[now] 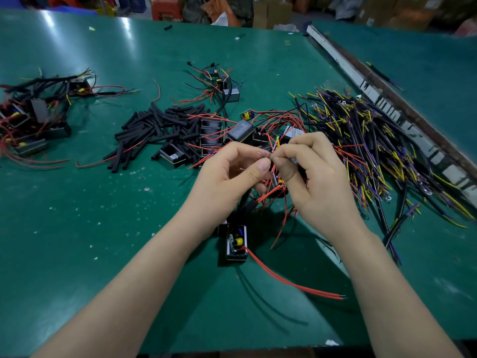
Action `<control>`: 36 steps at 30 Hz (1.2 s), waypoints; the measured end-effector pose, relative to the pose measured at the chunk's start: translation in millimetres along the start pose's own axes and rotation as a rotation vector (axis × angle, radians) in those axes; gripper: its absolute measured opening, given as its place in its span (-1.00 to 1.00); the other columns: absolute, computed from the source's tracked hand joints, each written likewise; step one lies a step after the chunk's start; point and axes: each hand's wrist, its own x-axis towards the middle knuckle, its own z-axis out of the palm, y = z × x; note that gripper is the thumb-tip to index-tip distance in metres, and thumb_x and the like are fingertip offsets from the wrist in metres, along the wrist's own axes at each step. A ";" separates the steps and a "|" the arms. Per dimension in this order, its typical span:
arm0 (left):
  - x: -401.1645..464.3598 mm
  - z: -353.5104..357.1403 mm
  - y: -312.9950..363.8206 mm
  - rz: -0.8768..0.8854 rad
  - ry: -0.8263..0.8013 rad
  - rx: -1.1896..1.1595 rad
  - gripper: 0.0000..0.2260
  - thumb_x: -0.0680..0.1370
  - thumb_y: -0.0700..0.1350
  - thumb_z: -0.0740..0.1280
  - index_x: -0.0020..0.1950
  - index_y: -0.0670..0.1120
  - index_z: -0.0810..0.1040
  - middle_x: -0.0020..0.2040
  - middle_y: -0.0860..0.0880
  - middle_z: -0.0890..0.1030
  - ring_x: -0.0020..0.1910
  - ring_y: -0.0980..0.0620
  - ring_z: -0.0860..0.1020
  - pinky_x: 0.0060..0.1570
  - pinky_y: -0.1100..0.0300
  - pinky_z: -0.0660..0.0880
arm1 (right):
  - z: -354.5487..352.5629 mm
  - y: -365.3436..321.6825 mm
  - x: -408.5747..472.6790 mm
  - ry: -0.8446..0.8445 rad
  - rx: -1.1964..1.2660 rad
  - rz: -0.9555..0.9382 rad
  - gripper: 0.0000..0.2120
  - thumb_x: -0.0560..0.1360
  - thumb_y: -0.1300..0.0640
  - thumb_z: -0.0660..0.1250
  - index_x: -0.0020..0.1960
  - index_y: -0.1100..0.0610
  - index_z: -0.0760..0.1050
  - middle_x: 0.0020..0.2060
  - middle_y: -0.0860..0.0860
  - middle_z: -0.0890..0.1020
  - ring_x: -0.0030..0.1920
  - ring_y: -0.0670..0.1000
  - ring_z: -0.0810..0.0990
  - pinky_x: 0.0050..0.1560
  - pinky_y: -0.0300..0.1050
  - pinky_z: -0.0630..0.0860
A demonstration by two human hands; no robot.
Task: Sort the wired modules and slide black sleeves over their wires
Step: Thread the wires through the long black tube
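Observation:
My left hand [233, 170] and my right hand [313, 174] meet above the middle of the green table [77, 241], fingertips almost touching. Both pinch thin red wires [269, 195] that hang in a bundle beneath them. A black sleeve [245, 204] runs down from under my left hand to an open black module [236, 242] with a yellow part, lying below the hands. Two long red wires [291, 281] trail from that module toward the lower right. A heap of loose black sleeves [154, 133] lies left of centre.
Sleeved modules are piled at the left edge [33, 117]. More modules with red wires lie behind my hands [240, 130] and farther back [222, 83]. A big heap of yellow, purple and black wires [374, 151] fills the right. A worn rail [387, 96] crosses the right.

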 end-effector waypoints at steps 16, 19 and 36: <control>-4.1 -1.3 -5.6 0.045 0.135 0.464 -0.91 0.52 -0.20 0.36 -0.17 -0.04 0.61 -0.31 0.01 0.64 -0.35 0.06 0.63 -0.24 0.21 0.55 | -2.0 3.5 -2.2 -0.096 -0.004 -0.024 -0.84 0.56 0.12 0.28 0.00 0.17 0.60 -0.04 0.05 0.51 -0.09 0.03 0.52 -0.29 0.16 0.53; -4.6 0.9 -5.7 0.205 0.060 0.777 -0.92 0.47 -0.19 0.35 -0.15 -0.07 0.64 -0.30 0.07 0.61 -0.31 0.12 0.54 -0.22 0.23 0.45 | -2.3 3.4 -3.5 -0.093 -0.120 -0.032 -0.83 0.55 0.08 0.25 -0.01 0.11 0.60 -0.02 0.00 0.53 -0.11 -0.01 0.51 -0.38 0.02 0.53; -3.7 -8.7 1.3 0.076 -0.082 0.291 -0.90 0.55 -0.22 0.33 -0.13 -0.05 0.57 -0.34 0.07 0.61 -0.39 0.14 0.58 -0.24 0.27 0.53 | 0.4 7.5 0.3 -0.055 0.113 0.001 -0.85 0.53 0.27 0.33 0.05 0.22 0.64 -0.10 -0.02 0.50 -0.08 -0.08 0.50 -0.02 -0.28 0.43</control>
